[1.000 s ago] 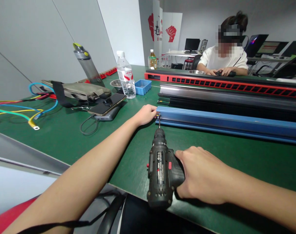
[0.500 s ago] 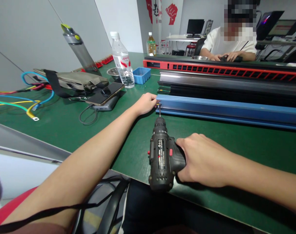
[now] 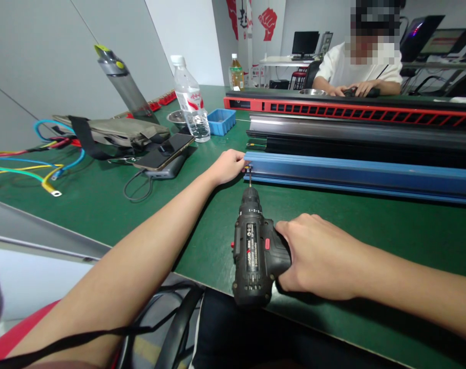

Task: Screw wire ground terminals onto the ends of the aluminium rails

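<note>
Drill (image 3: 252,256) lies crosswise to blue rail's (image 3: 356,177) long axis — bit (image 3: 250,179) at rail's left end. Right hand (image 3: 317,256) wraps drill's grip; left hand (image 3: 229,166) nearer rail, fingers bent at that end — hold unclear.

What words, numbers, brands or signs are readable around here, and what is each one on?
"1·3·5", on the numbered collar of the drill; any further digits are unclear.
A red fist sign, on the white banner behind; the dark character left of it is not clear enough to quote.
Too small or blurred: the drill's body label, the water bottle label, the amber-drink bottle label.
</note>
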{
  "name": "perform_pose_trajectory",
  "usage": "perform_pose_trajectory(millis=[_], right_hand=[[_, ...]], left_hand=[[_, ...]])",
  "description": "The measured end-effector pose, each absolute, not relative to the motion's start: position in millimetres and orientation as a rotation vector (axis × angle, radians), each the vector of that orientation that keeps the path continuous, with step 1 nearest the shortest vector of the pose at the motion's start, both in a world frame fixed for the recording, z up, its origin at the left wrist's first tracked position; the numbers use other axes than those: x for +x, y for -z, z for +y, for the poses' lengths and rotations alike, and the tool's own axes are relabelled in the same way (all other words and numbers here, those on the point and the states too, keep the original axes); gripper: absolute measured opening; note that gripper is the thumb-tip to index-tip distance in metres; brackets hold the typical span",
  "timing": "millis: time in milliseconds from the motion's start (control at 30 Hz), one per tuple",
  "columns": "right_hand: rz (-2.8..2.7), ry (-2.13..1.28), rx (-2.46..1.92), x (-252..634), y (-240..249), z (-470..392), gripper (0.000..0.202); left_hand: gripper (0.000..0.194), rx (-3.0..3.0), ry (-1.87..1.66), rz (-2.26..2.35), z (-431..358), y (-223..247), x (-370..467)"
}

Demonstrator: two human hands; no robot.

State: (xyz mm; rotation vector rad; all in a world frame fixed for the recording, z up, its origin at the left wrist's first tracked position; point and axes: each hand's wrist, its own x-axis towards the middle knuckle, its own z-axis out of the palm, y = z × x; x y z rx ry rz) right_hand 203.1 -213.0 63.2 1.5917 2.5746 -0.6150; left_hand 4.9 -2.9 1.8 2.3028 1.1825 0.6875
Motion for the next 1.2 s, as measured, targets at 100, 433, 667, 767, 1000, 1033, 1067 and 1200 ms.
perform_pose_trajectory(millis=[100,433,667,767,1000,1033,1067,1200], right_hand=[[2.57,0.609,1.604,203.8,-62.9,-213.2,0.018],[2.529,0.625,1.613,201.8,-63.3,-213.0,0.022],[2.567,0.606,1.601,203.7,-62.6,-212.4,0.021],[2.561,0.599,1.601,203.1,-62.4,-212.2,0.022],[2.561,0.588,1.602,202.9,-60.9,-211.7,0.025],[2.563,0.59,1.595,203.1,-60.9,-211.4,0.025],[2.564,0.592,1.589,203.4,-60.9,-211.1,0.024],[2.551,0.576,1.599,203.4,-61.0,-211.1,0.024]], left_hand=[[0.026,2.302,-0.699,1.176,-2.6,-1.9,5.2],[0.026,2.299,-0.702,1.189,-5.4,-5.3,5.8],[0.027,2.297,-0.69,1.189,-5.4,-5.6,5.9],[0.027,2.303,-0.694,1.155,-4.6,-5.1,5.7],[0.027,2.319,-0.685,1.134,-3.8,-3.3,4.6],[0.027,2.321,-0.684,1.133,-4.0,-3.2,4.6],[0.026,2.32,-0.681,1.134,-4.2,-3.3,4.7],[0.028,2.304,-0.667,1.161,-5.0,-4.2,5.4]])
